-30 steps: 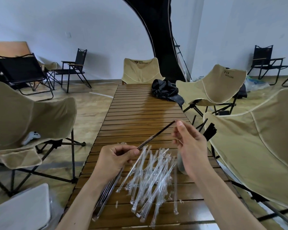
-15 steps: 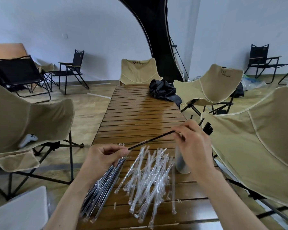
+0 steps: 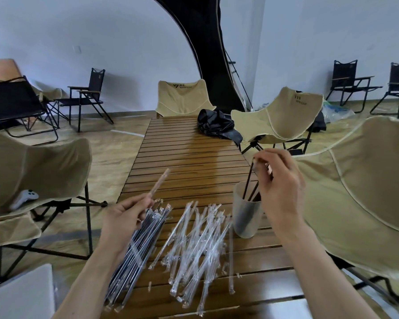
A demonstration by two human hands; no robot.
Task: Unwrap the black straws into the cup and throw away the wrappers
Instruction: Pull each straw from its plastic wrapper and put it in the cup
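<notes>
Frosted cup [image 3: 247, 212] near table edge [image 3: 270, 229] (right)

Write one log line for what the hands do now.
right hand: lowers straw into cup | left hand: holds wrapper

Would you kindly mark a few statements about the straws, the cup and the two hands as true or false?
1. The right hand holds a black straw with its lower end in the cup. True.
2. The left hand holds nothing. False: it pinches an empty clear wrapper that points up and away.
3. The cup lies tipped on its side. False: it stands upright on the wooden table.
4. A pile of empty wrappers lies between the wrapped straws and the cup. True.
5. The black bag sits right beside the cup. False: it lies at the table's far end.
</notes>
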